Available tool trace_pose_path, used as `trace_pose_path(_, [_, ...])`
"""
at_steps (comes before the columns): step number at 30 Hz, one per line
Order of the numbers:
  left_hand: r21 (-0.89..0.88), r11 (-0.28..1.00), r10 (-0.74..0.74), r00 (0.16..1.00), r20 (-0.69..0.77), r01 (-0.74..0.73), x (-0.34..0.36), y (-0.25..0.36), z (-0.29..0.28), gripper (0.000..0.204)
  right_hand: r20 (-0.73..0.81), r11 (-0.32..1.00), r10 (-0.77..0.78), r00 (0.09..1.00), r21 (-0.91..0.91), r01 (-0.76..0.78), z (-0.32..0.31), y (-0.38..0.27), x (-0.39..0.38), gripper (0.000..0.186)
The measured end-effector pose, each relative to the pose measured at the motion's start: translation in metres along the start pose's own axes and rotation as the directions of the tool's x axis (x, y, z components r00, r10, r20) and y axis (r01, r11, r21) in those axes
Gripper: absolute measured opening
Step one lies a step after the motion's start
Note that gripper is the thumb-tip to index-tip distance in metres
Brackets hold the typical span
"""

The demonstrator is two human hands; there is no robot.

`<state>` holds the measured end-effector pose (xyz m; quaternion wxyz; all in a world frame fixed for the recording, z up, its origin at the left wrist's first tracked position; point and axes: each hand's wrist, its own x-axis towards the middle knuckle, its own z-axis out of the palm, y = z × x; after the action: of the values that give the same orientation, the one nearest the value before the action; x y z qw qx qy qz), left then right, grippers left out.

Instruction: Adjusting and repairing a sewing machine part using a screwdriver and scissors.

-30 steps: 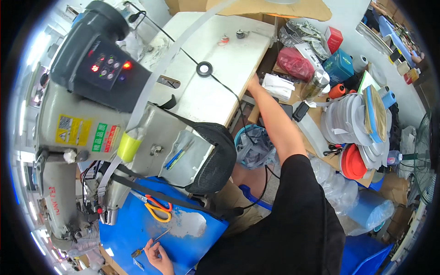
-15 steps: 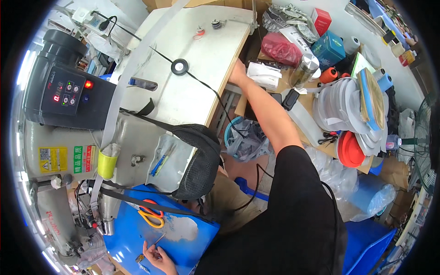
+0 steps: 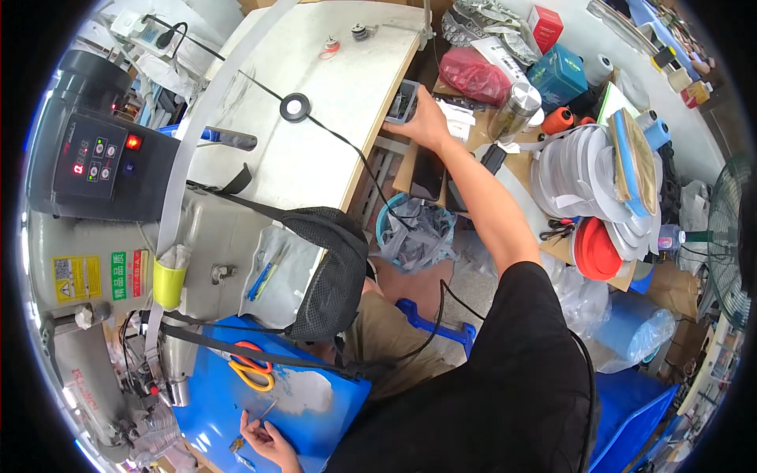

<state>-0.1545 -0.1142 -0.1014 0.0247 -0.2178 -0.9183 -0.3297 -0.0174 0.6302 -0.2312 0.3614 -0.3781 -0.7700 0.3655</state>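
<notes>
My right hand [image 3: 428,122] is closed on a small grey open-topped box [image 3: 402,102] with dark little pieces inside, beside the right edge of the white table [image 3: 331,94]. A dark phone [image 3: 427,175] lies just below that wrist. At the lower left, my left hand [image 3: 270,445] is over a blue surface [image 3: 315,426], its fingers curled about a thin metal tool [image 3: 270,408] whose exact kind is too small to tell. Orange-and-red handled scissors [image 3: 252,370] lie farther up this surface. Near my left fingertips is a small brass-coloured piece [image 3: 236,445].
A sewing machine with a control box [image 3: 102,150] stands at left. A black mesh pouch [image 3: 327,276] hangs over the table's near edge. To the right are a glass bottle [image 3: 516,110], white tape rolls [image 3: 564,177] and a red roll [image 3: 597,248]. A bin [image 3: 382,229] holds grey scraps.
My right hand has come out from beside the table edge, and the small grey box now shows in it. The phone is more exposed. My left hand stays about the same.
</notes>
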Motion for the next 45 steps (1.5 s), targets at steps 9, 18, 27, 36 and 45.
trace_pose_path(9, [-0.003, 1.0, -0.013, 1.0, 0.012, 0.013, -0.003, 0.013, -0.001, 0.032, 0.019, 0.951, 0.128, 0.992, 0.283, -0.128, 0.004, 0.07, -0.023, 0.087])
trace_pose_path(18, [-0.041, 0.999, -0.03, 1.0, -0.004, 0.029, -0.002, 0.012, -0.001, 0.02, -0.247, 0.272, 0.462, 0.852, 0.954, 0.129, 0.014, -0.054, 0.017, 0.041])
trace_pose_path(27, [-0.084, 0.996, 0.039, 0.998, -0.044, -0.042, 0.002, 0.012, 0.001, 0.017, -0.435, 0.408, 0.381, 0.816, 0.871, 0.274, 0.042, -0.052, 0.032, 0.048])
trace_pose_path(36, [-0.18, 0.983, -0.04, 0.996, -0.084, 0.025, 0.0, 0.009, -0.006, 0.009, -0.599, 0.627, 0.501, 0.624, 0.749, 0.215, 0.041, -0.013, 0.028, 0.048])
trace_pose_path(45, [-0.225, 0.974, -0.04, 0.977, -0.209, -0.008, 0.007, -0.004, -0.026, 0.007, 0.303, 0.125, 0.442, 0.844, 0.911, -0.393, 0.046, -0.076, 0.031, 0.074])
